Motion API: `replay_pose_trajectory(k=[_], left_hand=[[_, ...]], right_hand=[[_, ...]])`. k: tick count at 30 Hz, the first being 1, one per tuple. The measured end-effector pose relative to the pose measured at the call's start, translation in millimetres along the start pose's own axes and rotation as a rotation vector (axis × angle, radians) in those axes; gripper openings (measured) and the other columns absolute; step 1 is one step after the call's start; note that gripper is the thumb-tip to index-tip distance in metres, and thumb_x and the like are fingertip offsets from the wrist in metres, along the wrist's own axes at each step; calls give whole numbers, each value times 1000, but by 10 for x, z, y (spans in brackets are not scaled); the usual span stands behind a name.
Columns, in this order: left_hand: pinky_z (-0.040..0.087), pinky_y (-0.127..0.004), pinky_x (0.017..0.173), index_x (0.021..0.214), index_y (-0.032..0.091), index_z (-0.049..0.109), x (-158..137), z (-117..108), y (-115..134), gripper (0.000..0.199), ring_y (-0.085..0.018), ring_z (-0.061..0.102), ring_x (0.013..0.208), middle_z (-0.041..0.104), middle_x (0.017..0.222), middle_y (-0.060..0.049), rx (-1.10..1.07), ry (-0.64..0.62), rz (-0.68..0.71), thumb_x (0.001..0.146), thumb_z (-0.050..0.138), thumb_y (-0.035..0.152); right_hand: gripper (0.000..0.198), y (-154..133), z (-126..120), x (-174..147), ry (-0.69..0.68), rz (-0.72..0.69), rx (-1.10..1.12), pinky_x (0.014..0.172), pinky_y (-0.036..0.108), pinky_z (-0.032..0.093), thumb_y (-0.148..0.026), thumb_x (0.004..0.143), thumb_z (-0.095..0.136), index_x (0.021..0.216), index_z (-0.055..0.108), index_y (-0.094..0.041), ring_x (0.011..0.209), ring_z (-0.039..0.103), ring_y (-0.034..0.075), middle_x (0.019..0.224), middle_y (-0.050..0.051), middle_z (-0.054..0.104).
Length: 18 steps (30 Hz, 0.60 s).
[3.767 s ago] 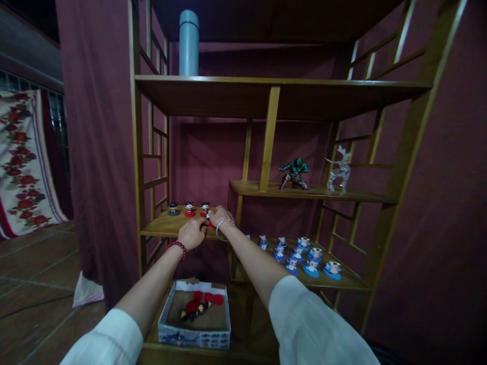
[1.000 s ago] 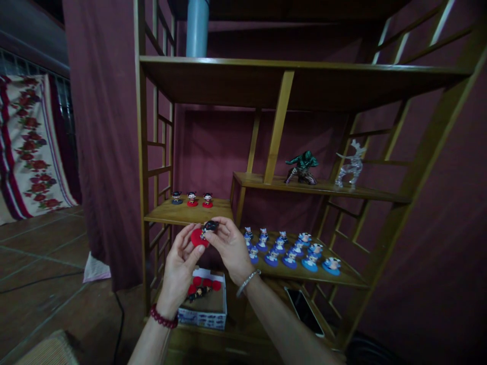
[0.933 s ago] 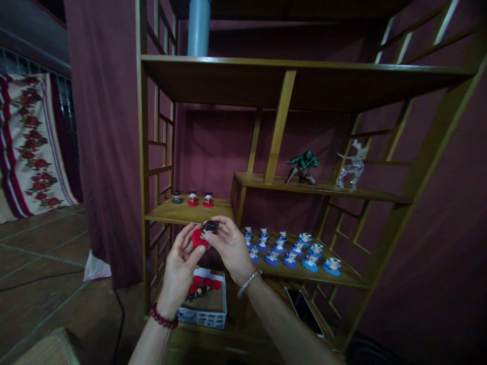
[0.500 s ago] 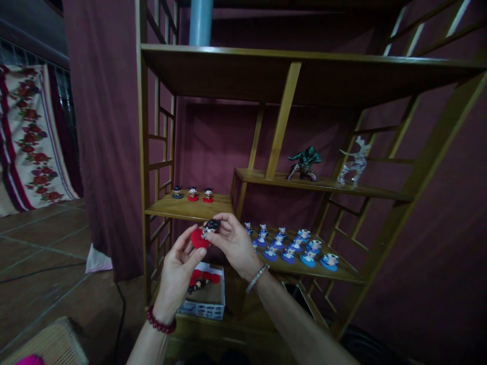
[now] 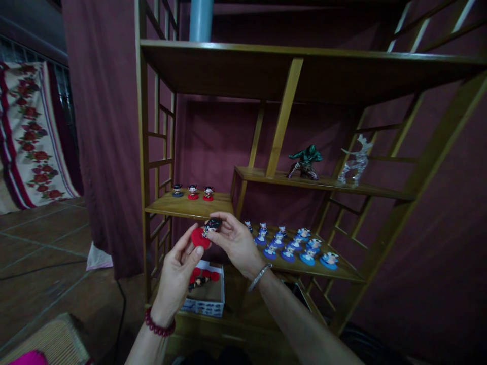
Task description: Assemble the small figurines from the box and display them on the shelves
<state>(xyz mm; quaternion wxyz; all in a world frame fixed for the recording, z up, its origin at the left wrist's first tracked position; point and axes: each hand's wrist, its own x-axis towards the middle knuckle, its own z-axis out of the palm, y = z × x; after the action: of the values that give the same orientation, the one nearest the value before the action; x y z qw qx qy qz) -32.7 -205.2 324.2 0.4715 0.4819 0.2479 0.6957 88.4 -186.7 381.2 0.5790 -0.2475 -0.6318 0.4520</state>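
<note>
A small black-haired figurine [image 5: 213, 224] on a round red base [image 5: 199, 237] is tilted sideways between my hands, in front of the shelf. My left hand [image 5: 175, 268] pinches the red base between thumb and fingers. With thumb and fingertips, my right hand [image 5: 240, 247] grips the figurine by its head and body. Below them, an open box [image 5: 205, 307] contains more black-haired figurines and red bases, partly hidden by my left hand. Behind, three similar figurines [image 5: 193, 191] stand in a row on a small wooden shelf [image 5: 182, 207].
Several blue-and-white figurines [image 5: 289, 253] stand in rows on the lower right shelf. Above them are a dark green crouching figure [image 5: 306, 162] and a clear deer figure [image 5: 355, 161]. A light blue cylinder [image 5: 201, 20] stands on the top shelf. A woven seat [image 5: 53, 342] is at lower left.
Both hands keep the same hold on the figurine and its red base, with hardly any movement. The view has shifted very slightly.
</note>
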Motion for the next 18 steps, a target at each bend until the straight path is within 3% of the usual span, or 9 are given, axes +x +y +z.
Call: replay_pose_trajectory(k=[11, 18], left_hand=[[38, -33, 95, 119, 23, 47, 25, -19, -33, 52, -20, 48, 109, 55, 118, -5, -38, -14, -19, 69, 63, 24], [42, -32, 91, 120, 19, 46, 26, -9, -28, 55, -21, 52, 105, 56, 116, -7, -39, -2, -49, 69, 63, 25]], right_hand=[[34, 2, 2, -5, 3, 4, -51, 74, 26, 49, -19, 61, 67, 93, 56, -21, 80, 60, 13, 83, -1, 63], [34, 18, -16, 3, -29, 1, -74, 76, 25, 48, -18, 62, 66, 94, 54, -19, 82, 59, 12, 85, 0, 62]])
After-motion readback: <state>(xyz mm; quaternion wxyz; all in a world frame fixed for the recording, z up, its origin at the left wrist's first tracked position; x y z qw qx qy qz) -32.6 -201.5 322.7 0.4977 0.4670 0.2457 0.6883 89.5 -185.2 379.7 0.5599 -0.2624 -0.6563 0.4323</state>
